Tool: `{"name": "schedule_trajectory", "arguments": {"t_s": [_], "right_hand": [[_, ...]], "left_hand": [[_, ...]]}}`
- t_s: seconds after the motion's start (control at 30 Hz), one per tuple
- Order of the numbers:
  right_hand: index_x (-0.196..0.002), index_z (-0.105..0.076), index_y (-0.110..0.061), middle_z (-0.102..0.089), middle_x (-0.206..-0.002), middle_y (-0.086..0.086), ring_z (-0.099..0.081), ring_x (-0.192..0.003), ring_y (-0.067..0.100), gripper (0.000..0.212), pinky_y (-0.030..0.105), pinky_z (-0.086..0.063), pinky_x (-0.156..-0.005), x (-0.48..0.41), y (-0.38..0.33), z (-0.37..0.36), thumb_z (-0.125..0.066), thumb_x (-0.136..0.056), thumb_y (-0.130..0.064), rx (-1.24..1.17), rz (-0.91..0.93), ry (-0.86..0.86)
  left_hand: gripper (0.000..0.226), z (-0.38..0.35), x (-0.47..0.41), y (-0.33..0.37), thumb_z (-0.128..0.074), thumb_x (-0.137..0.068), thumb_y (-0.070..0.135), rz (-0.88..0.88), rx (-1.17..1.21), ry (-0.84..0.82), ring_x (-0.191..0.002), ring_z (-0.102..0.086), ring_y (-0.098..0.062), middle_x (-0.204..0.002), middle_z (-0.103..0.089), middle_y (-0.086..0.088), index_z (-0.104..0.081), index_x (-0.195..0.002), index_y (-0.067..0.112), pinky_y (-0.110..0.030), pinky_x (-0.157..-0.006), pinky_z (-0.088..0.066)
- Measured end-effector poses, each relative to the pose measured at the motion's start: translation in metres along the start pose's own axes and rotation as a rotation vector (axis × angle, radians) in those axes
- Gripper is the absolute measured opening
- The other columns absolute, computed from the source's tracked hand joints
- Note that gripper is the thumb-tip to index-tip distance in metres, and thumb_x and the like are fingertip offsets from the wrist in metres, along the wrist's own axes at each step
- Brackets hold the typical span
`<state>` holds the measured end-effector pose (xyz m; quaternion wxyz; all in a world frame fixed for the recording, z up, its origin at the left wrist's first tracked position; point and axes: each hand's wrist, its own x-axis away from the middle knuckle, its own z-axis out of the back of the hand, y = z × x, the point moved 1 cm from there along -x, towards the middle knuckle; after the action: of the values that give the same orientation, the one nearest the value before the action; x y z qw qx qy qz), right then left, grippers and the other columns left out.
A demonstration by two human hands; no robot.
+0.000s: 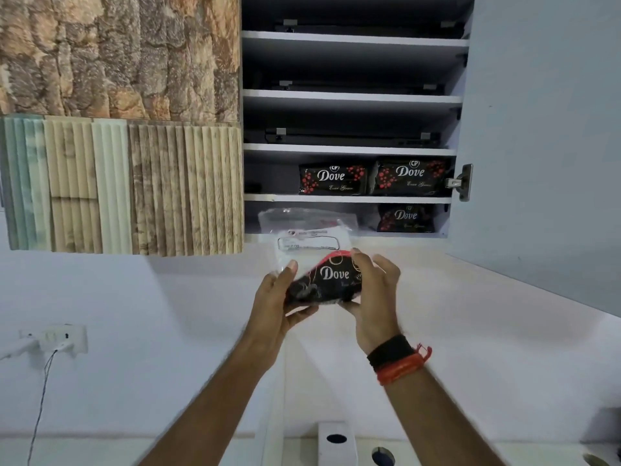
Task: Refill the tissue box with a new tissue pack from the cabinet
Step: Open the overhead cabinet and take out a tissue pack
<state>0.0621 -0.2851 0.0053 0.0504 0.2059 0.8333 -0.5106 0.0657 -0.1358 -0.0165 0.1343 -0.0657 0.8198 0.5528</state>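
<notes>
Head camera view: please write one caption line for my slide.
Both hands, left hand and right hand, hold a black Dove tissue pack below the open cabinet.

Tissue pack (322,282), black wrapper with red trim and white "Dove" lettering, clear plastic flap above, tilted, held below the open cabinet's (349,148) bottom edge; tissue box not identifiable.

The black tissue pack (323,280) at the middle of the frame reads "Dove" in white script. Above it, the left shelf pack (332,179) and the right shelf pack (410,176) each show "CP", "Dove" and "Ever Green". Lower right, the lowest shelf pack (405,218) shows "Dove". Print on the clear plastic bag (307,235) is too blurred to read.
</notes>
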Motion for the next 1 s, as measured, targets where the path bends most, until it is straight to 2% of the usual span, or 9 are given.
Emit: {"name": "schedule_trajectory", "arguments": {"t_s": [0.13, 0.23, 0.3, 0.4, 0.53, 0.7, 0.8, 0.9, 1.0], "right_hand": [[-0.139, -0.034, -0.024, -0.05, -0.136, 0.013, -0.056, -0.114, 0.025, 0.072, 0.045, -0.054, -0.086, -0.004, 0.012, 0.013, -0.078, -0.082, -0.025, 0.075, -0.215, -0.023], [-0.136, -0.052, -0.014, -0.065, -0.126, 0.011, -0.061, -0.111, 0.026, 0.078, 0.04, -0.05, -0.08, -0.007, 0.02, 0.022, -0.084, -0.068, -0.037, 0.229, -0.297, -0.113], [-0.121, -0.066, -0.008, -0.075, -0.106, 0.006, -0.067, -0.102, 0.025, 0.06, 0.037, -0.052, -0.078, -0.006, 0.022, 0.028, -0.084, -0.071, -0.036, 0.29, -0.291, -0.194], [-0.109, -0.071, -0.001, -0.074, -0.092, 0.008, -0.068, -0.091, 0.026, 0.041, 0.036, -0.055, -0.074, 0.0, 0.025, 0.04, -0.08, -0.08, -0.027, 0.272, -0.286, -0.276], [-0.111, -0.071, -0.003, -0.076, -0.095, 0.01, -0.07, -0.09, 0.025, 0.032, 0.036, -0.058, -0.071, 0.007, 0.032, 0.054, -0.074, -0.087, -0.023, 0.129, -0.236, -0.237], [-0.111, -0.068, -0.005, -0.074, -0.11, 0.013, -0.068, -0.103, 0.028, 0.041, 0.041, -0.059, -0.079, 0.024, 0.041, 0.07, -0.077, -0.082, -0.031, 0.16, -0.21, -0.251], [-0.102, -0.067, -0.016, -0.069, -0.105, 0.003, -0.064, -0.1, 0.022, 0.027, 0.045, -0.055, -0.085, 0.022, 0.031, 0.086, -0.073, -0.085, -0.036, 0.199, -0.076, -0.112], [-0.097, -0.071, -0.025, -0.073, -0.097, -0.001, -0.066, -0.085, 0.015, 0.013, 0.037, -0.056, -0.076, 0.01, 0.004, 0.101, -0.07, -0.09, -0.013, 0.38, 0.362, 0.111], [-0.095, -0.077, -0.021, -0.075, -0.084, 0.002, -0.064, -0.062, 0.014, 0.019, 0.027, -0.057, -0.061, 0.007, -0.016, 0.099, -0.066, -0.091, -0.005, 0.562, 0.422, -0.072]], "left_hand": [[0.041, 0.01, 0.013, -0.014, -0.069, -0.087, 0.029, 0.011, -0.017, 0.0, -0.106, -0.071, -0.024, -0.117, -0.074, -0.007, -0.061, -0.126, 0.018, -0.046, -0.092, -0.057], [0.034, 0.019, 0.019, -0.018, -0.067, -0.09, 0.015, 0.036, -0.028, -0.044, -0.109, -0.07, -0.026, -0.116, -0.075, -0.007, -0.064, -0.124, 0.017, -0.048, -0.097, -0.054], [0.037, 0.026, 0.019, -0.021, -0.067, -0.09, 0.013, 0.051, -0.026, -0.062, -0.112, -0.068, -0.03, -0.12, -0.073, -0.011, -0.063, -0.126, 0.014, -0.049, -0.099, -0.052], [0.047, 0.037, 0.018, -0.026, -0.068, -0.089, 0.022, 0.063, 0.056, -0.06, -0.12, -0.063, -0.036, -0.128, -0.067, -0.017, -0.057, -0.133, 0.009, -0.054, -0.104, -0.047], [0.067, 0.039, 0.027, -0.041, -0.075, -0.077, 0.04, 0.092, 0.119, -0.036, -0.114, -0.065, -0.032, -0.13, -0.065, -0.017, -0.054, -0.135, 0.012, -0.043, -0.093, -0.056], [0.037, 0.018, 0.037, -0.07, -0.071, -0.086, 0.012, 0.156, 0.097, 0.046, -0.098, -0.071, -0.024, -0.117, -0.072, -0.015, -0.063, -0.121, 0.007, -0.036, -0.08, -0.058], [0.037, 0.02, 0.036, -0.072, -0.069, -0.085, 0.012, 0.153, 0.192, 0.09, -0.102, -0.067, -0.028, -0.116, -0.07, -0.021, -0.064, -0.12, 0.001, -0.038, -0.082, -0.056], [0.047, 0.024, 0.036, -0.072, -0.071, -0.082, 0.019, 0.188, 0.231, 0.078, -0.115, -0.064, -0.038, -0.122, -0.069, -0.022, -0.063, -0.125, 0.002, -0.051, -0.1, -0.05], [0.047, 0.027, 0.037, -0.075, -0.074, -0.079, 0.024, 0.223, 0.209, 0.079, -0.109, -0.066, -0.04, -0.117, -0.07, -0.022, -0.064, -0.119, 0.002, -0.054, -0.102, -0.049]]}}
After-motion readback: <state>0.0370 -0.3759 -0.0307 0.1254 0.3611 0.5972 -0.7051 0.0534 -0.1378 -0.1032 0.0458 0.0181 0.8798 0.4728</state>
